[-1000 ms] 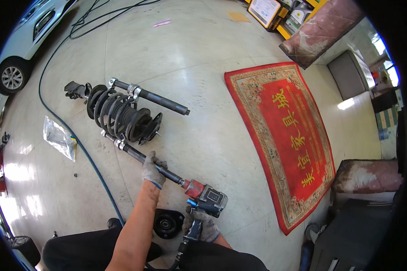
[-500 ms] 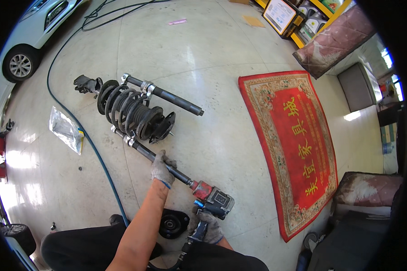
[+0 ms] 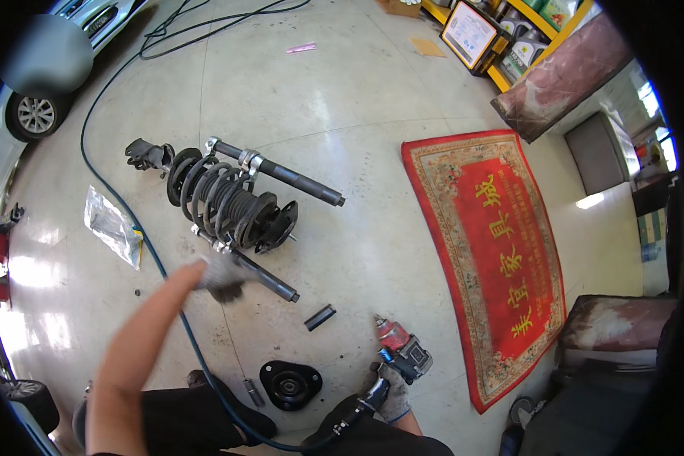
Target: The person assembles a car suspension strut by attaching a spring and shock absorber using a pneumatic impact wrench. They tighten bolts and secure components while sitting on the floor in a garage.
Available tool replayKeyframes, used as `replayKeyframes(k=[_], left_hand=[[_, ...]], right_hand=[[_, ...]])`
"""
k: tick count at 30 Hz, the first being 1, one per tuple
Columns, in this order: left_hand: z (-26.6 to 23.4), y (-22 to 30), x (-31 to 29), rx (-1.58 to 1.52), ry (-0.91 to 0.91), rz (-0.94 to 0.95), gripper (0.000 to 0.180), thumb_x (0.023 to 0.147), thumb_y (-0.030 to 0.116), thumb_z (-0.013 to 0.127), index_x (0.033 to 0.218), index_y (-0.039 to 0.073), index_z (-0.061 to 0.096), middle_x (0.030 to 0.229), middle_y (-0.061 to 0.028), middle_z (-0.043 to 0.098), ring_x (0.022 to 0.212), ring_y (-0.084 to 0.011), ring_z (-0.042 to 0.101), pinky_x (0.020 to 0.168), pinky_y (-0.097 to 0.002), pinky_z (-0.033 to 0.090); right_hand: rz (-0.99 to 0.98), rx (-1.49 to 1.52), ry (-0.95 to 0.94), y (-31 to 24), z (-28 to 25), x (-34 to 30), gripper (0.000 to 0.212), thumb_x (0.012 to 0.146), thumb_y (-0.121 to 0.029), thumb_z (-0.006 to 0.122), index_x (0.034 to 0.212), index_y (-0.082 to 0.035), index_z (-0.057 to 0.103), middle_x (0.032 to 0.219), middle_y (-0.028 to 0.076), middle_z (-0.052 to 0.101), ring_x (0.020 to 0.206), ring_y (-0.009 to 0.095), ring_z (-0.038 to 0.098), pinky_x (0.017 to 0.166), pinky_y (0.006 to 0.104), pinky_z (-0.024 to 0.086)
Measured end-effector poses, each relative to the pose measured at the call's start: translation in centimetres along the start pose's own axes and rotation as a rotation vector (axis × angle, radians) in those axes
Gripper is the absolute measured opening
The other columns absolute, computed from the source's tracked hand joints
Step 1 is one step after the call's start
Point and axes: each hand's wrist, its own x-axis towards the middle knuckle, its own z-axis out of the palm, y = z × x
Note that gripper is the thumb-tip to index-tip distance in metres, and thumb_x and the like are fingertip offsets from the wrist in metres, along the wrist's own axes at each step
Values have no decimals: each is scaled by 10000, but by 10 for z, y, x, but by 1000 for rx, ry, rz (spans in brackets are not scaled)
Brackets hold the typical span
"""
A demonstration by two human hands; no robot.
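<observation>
My right hand [image 3: 393, 397], in a grey work glove, is closed round the handle of a red and black impact wrench [image 3: 404, 351], held low at the right with its bare drive tip pointing away. My gloved left hand [image 3: 224, 278] is smeared by motion beside the lower spring compressor [image 3: 270, 281]; its fingers cannot be made out. That compressor and an upper one [image 3: 300, 182] are clamped along the coil spring [image 3: 214, 186] of a strut [image 3: 150, 154] lying on the floor. A black long socket [image 3: 321, 317] lies apart between wrench and compressor.
Near my knees lie a black strut mount [image 3: 272, 376] and a small metal cylinder [image 3: 254, 394]. A dark air hose [image 3: 159, 262] curves across the floor past a plastic bag [image 3: 112, 228]. A red rug [image 3: 471, 266] lies right; a car [image 3: 34, 114] stands far left.
The wrench has come off the lower compressor and moved right. The long socket, earlier joined to it, now lies on the floor. My left hand has let go and moved left.
</observation>
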Motion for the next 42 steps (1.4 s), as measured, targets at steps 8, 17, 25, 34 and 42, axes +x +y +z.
replayKeyframes(k=[8,17,25,34,42], left_hand=[[-137,38,-83,285,1023,363,704,829,531,713,1292,12,605,1143,-257,695,1064,-380,690,933,-458,547],[-121,42,-19,312,869,423,754,775,647,715,1277,92,628,1362,-141,599,1258,-361,556,1046,-468,479],[-127,39,-9,266,957,463,623,814,576,690,1260,142,679,1250,-121,679,1189,-345,601,973,-460,519],[-123,32,11,298,1144,517,525,836,550,669,1156,136,705,1159,-113,712,1133,-334,622,924,-453,529],[-112,49,20,412,1120,611,497,908,506,651,1249,144,658,1184,-176,696,1083,-394,657,917,-486,516]], right_hand=[[37,-1849,103,-96,27,-19,572,895,-579,666,1022,-21,675,786,176,709,729,322,708,701,444,578],[-843,-2035,-204,-132,250,55,573,926,-518,633,1116,21,665,967,234,729,876,362,722,855,446,560],[-488,-535,-115,-59,329,137,529,993,-472,621,1259,-15,626,1039,87,692,838,202,676,670,362,581],[-1112,-1201,211,-26,388,106,485,976,-454,577,1250,-69,684,1109,271,697,1009,434,662,903,509,509],[-953,-1001,304,-6,408,74,818,917,-214,631,1592,-27,207,1580,263,295,1421,442,349,1140,515,360]])
